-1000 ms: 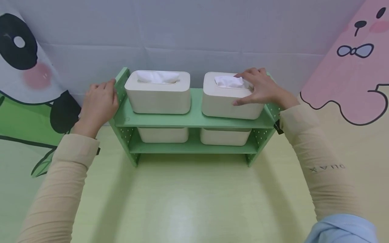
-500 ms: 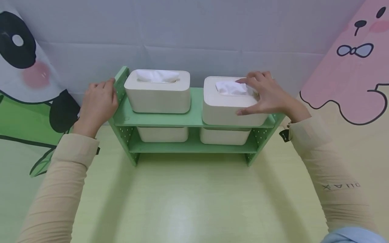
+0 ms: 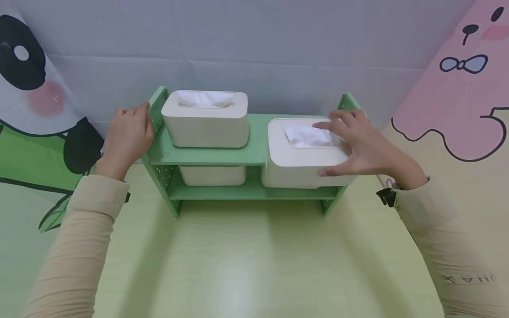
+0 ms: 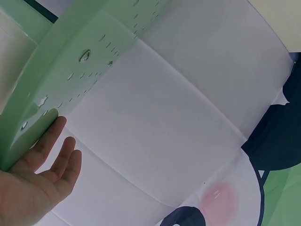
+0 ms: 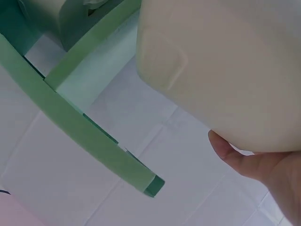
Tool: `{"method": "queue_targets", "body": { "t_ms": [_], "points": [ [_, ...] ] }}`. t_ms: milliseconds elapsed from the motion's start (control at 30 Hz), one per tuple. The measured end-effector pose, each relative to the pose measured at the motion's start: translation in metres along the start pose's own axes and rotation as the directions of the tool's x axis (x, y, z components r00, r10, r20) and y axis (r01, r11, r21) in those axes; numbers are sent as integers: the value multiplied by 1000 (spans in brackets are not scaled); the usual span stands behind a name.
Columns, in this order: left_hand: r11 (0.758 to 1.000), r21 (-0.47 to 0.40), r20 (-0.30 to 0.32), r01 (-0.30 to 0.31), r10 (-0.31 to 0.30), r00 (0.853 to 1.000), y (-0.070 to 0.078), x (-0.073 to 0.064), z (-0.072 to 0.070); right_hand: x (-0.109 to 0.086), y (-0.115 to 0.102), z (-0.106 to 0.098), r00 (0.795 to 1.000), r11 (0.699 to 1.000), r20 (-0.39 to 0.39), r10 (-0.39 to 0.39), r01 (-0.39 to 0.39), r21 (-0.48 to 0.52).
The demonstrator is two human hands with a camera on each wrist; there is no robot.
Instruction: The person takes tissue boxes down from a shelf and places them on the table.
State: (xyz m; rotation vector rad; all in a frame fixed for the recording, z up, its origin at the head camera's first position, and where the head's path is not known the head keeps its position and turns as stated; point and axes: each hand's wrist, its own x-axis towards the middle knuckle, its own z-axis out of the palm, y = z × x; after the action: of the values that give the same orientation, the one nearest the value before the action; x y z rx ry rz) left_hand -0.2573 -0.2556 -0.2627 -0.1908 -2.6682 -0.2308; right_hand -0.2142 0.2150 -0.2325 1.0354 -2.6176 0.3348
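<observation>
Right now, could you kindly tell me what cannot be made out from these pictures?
- Right end of the lower shelf, head view: mostly behind the tissue box held in the right hand.
- Much of the right hand, right wrist view: hidden by that box.
- Top of the lower-left container, head view: covered by the upper shelf.
- Right sleeve lettering, head view: too small and faint to read surely.

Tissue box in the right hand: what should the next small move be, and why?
Probably ease the tissue box toward the person before lowering it. The right hand holds it raised, and in the head view it overlaps the front of the green top shelf, so coming straight down might catch there; the left hand touches the left side panel.
</observation>
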Motion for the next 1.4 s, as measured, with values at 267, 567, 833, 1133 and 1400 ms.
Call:
{"method": "queue_targets", "body": {
  "t_ms": [267,567,833,1133,1400],
  "points": [
    [1000,0,-7,-6,6,1000,-1,0,0,-20,-8,9,995,996,-51,-88,88,-7],
    [1000,-4,-7,1,-1,1000,-2,0,0,-41,-15,23,989,992,-81,-123,121,-24],
    [1000,-2,-8,1,-1,1000,-1,0,0,-58,-17,39,992,994,-64,-106,105,-19],
    [1000,-8,1,13,-13,1000,0,0,0,-75,-14,72,998,998,-40,-57,57,-1],
    [1000,-10,10,17,-17,1000,0,1,2,-87,-15,108,1000,999,12,6,-7,51]
  ]
}}
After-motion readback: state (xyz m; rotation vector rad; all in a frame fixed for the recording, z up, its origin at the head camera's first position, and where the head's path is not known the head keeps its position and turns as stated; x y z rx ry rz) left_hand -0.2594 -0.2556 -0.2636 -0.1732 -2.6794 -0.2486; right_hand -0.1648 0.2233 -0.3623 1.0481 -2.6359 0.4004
